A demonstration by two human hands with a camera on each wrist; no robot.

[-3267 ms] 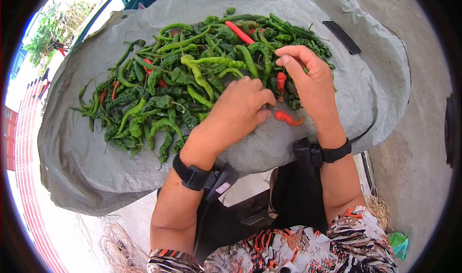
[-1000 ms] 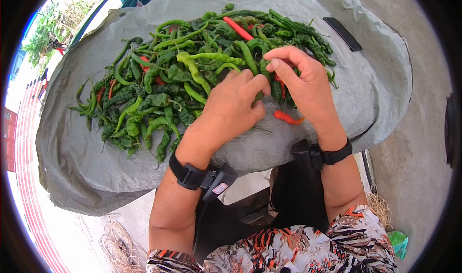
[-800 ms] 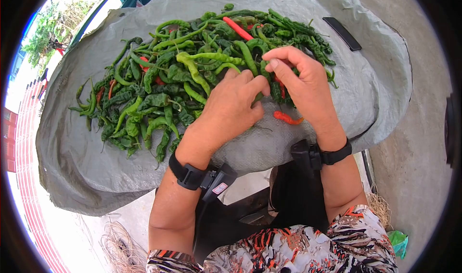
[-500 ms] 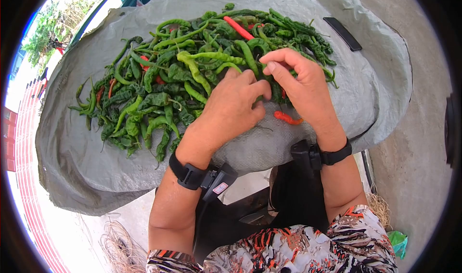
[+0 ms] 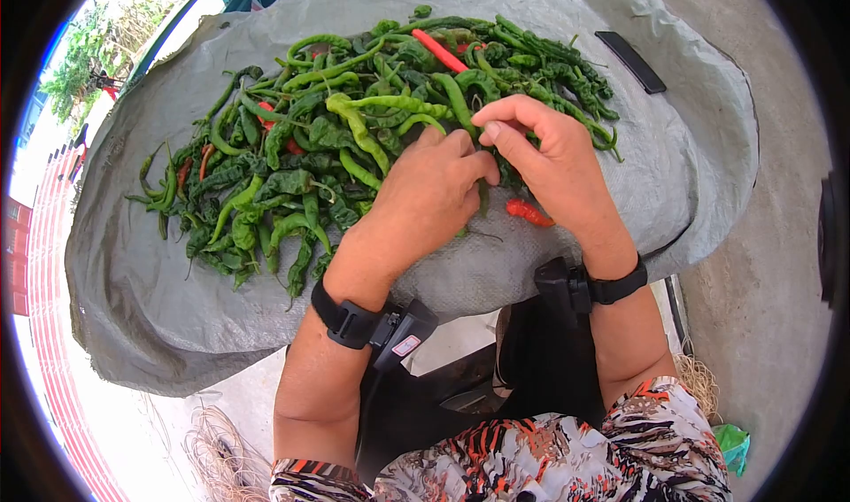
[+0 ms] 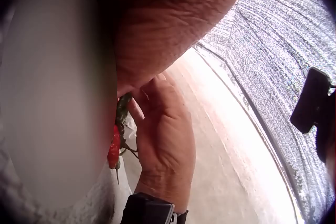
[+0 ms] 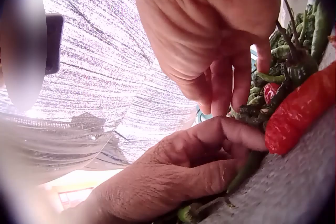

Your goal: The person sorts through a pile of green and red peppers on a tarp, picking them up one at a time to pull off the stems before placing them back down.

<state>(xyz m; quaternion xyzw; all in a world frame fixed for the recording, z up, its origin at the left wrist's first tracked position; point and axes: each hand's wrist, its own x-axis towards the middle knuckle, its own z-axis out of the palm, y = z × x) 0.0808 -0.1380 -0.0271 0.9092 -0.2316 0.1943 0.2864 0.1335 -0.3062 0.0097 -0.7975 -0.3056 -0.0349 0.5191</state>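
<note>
A heap of green chili peppers (image 5: 266,183), mixed with a few red ones, lies before me. My left hand (image 5: 425,188) is at the heap's near edge, its thumb and forefinger curled round a green chili pepper (image 7: 245,174) that pokes out beneath them. My right hand (image 5: 562,166) bends over from the right, thumb and forefinger tips close together beside the left knuckles. I cannot tell whether they pinch anything. Just below the right hand, a wrinkled red chili pepper (image 5: 529,212) lies on the grey sheet; the right wrist view shows it large (image 7: 299,113).
A grey woven sheet (image 5: 673,174) lies under the peppers, with a black phone (image 5: 630,62) at its far right. A long red pepper (image 5: 438,50) tops the heap. Dry strands (image 5: 221,458) and a green bag (image 5: 732,449) lie on the ground.
My right hand has shifted left and slightly nearer, toward the left hand, and now hides the red pepper in the heap beneath it. The left hand has stayed nearly still over the last second.
</note>
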